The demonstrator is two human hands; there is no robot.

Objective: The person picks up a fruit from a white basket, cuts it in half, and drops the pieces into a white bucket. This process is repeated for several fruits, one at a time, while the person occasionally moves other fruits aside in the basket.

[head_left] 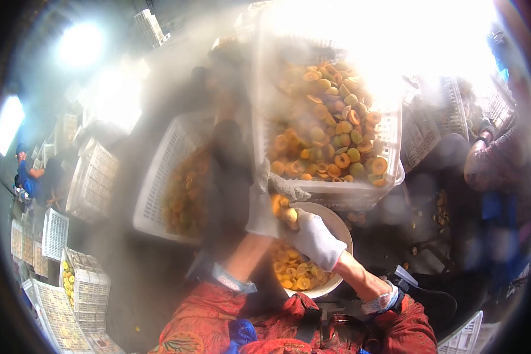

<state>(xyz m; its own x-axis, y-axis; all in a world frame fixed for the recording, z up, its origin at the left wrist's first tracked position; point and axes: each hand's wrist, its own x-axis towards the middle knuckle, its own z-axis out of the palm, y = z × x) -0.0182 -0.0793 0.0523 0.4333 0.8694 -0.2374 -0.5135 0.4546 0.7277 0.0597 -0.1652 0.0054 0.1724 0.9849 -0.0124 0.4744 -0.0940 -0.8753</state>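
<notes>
My gloved left hand is closed around orange apricot pieces above a round white bowl. My gloved right hand meets it from the right, its fingers closed on the same fruit. Whether a tool sits between the fingers cannot be made out. Cut apricot halves lie in the bowl beneath my hands. Just beyond, a large white crate holds many apricots, some whole-looking and some cut open.
Left of the bowl, another white crate contains orange fruit in shadow. Stacked crates stand at the far left. A co-worker's arm reaches toward crates at the right; another person sits far left. Glare and haze blur the top.
</notes>
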